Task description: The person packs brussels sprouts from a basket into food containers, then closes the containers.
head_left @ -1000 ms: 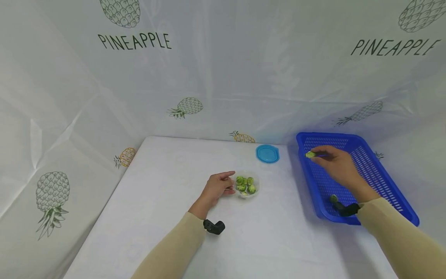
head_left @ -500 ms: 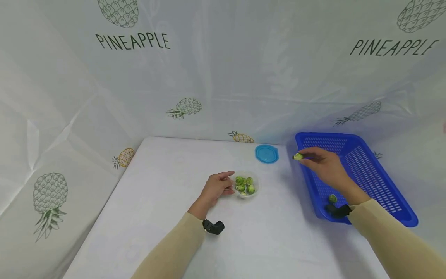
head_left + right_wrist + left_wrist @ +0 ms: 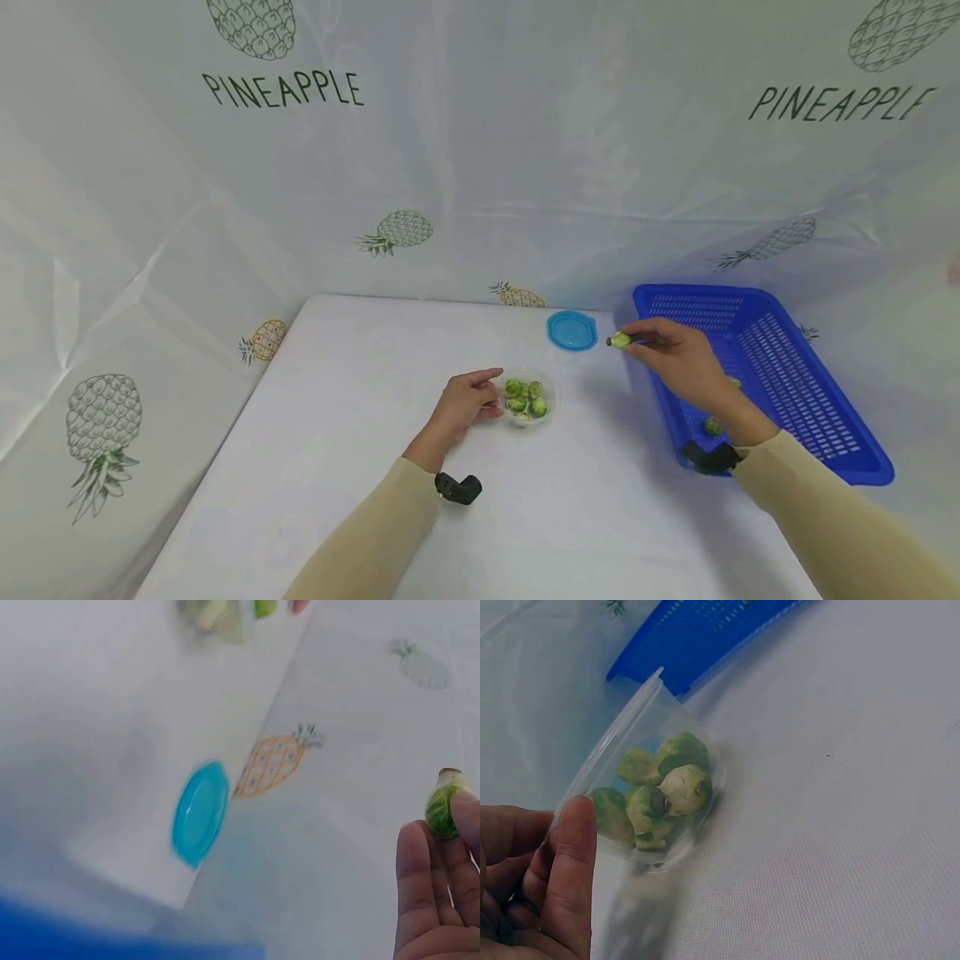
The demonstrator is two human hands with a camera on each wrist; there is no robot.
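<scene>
Two hands, one clear bowl point(image 3: 669, 712), one flat blue lid point(image 3: 572, 331) and one blue plastic basket point(image 3: 817, 367) at a white desk point(image 3: 360, 400). Of the Brussels sprouts, at least five point(image 3: 688, 790) are piled in the bowl, some partly hidden behind others; two more point(image 3: 712, 426) show inside the basket beside the right arm; and a single sprout point(image 3: 619, 340) is held in the air.

The bowl stands near the middle of the desk, the lid lies beyond it towards the back edge, and the basket sits at the right.

The left arm reaches forward from below. The left hand point(image 3: 467, 400) rests against the bowl's left side, index finger extended, thumb spread apart from it; how firmly it presses cannot be told.

The right arm comes in from the lower right, across the basket. The right hand point(image 3: 678, 354) is raised over the basket's left edge, thumb and fingertips pinching the lone sprout, which points left with its cut stem outward, near the lid.
</scene>
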